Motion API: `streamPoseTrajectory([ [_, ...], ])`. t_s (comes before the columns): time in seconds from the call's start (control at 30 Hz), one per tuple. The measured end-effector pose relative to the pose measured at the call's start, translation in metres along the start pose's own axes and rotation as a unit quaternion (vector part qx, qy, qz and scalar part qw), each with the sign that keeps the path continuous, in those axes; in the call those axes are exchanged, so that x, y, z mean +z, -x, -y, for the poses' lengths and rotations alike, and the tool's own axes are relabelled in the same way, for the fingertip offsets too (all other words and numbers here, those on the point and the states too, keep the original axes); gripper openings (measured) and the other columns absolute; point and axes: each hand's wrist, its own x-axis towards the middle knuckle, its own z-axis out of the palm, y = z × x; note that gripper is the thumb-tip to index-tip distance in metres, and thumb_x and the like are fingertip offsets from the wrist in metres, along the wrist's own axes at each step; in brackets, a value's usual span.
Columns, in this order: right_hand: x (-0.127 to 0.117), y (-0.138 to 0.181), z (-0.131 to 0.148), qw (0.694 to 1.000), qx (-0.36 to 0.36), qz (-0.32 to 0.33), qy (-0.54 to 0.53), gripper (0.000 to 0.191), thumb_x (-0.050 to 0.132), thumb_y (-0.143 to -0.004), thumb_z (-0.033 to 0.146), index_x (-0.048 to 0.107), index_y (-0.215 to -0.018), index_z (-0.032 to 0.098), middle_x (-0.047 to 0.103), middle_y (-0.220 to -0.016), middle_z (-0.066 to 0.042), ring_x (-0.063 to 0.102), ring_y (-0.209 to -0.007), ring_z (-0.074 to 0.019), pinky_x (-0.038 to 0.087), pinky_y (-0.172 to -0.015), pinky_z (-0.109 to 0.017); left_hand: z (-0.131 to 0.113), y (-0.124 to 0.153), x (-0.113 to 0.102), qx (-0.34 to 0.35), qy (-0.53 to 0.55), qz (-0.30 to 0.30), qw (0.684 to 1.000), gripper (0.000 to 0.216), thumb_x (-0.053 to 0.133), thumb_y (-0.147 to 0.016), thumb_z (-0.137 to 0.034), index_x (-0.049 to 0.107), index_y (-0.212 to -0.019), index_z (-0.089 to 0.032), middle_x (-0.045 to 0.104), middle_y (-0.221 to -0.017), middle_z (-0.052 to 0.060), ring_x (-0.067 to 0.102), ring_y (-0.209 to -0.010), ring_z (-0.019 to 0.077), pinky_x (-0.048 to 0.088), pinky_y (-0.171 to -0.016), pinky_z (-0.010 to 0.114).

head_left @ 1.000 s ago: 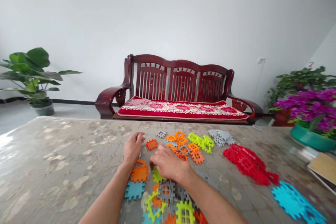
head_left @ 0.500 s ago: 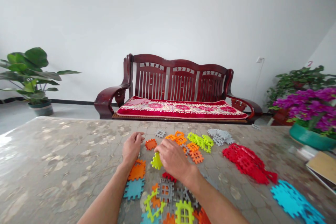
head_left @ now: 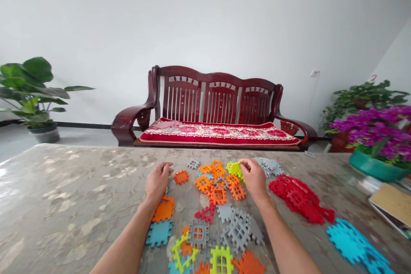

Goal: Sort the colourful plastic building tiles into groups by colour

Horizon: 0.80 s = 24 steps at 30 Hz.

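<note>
Flat toothed plastic tiles in several colours lie scattered over the marble-patterned table (head_left: 64,197). My right hand (head_left: 255,180) reaches to the far side and rests on the lime-green tile pile (head_left: 234,168), fingers pinched on a lime-green tile. My left hand (head_left: 156,182) lies on the table with fingers loosely curled, holding nothing, just left of a small orange tile (head_left: 181,177) and above a larger orange tile (head_left: 163,209). An orange pile (head_left: 218,182) sits between my hands. A red triangular tile (head_left: 206,212) lies nearer to me.
Sorted piles: grey (head_left: 269,165), red (head_left: 298,197), blue (head_left: 356,244). A mixed heap (head_left: 212,244) lies at the near edge. A potted purple flower (head_left: 375,145) and a book (head_left: 390,203) stand at the right. A wooden bench (head_left: 215,111) and a green plant (head_left: 32,94) are beyond.
My right hand carried a lime-green tile from the middle of the table away and rightward to the lime-green pile. The red triangular tile it covered now shows. My left hand stayed put.
</note>
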Motion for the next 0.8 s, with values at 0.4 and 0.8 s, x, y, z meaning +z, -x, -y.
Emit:
streamPoseTrajectory([
  [0.4,-0.001,-0.001,-0.042,0.991,0.051,-0.124,-0.013,0.022,0.054,-0.074,0.036,0.068,-0.079,0.02,0.064,-0.088,-0.009,0.057,-0.076,-0.02,0.049,-0.075,-0.034,-0.005,0.003,-0.001,-0.001,0.0,-0.008,1.0,0.036,0.039,-0.083,-0.037,0.069,-0.097,-0.022,0.077,-0.083,0.003,0.071,-0.079,0.0189,0.05,-0.072,0.027],
  [0.8,-0.003,0.006,-0.068,0.993,0.031,-0.102,0.056,0.023,0.044,-0.072,0.022,0.066,-0.08,0.02,0.066,-0.087,-0.009,0.059,-0.085,-0.0225,0.047,-0.083,-0.037,0.0,0.0,0.0,0.004,0.0,-0.002,1.0,0.038,0.039,-0.084,-0.038,0.069,-0.1,-0.022,0.077,-0.086,0.003,0.071,-0.081,0.0187,0.049,-0.076,0.028],
])
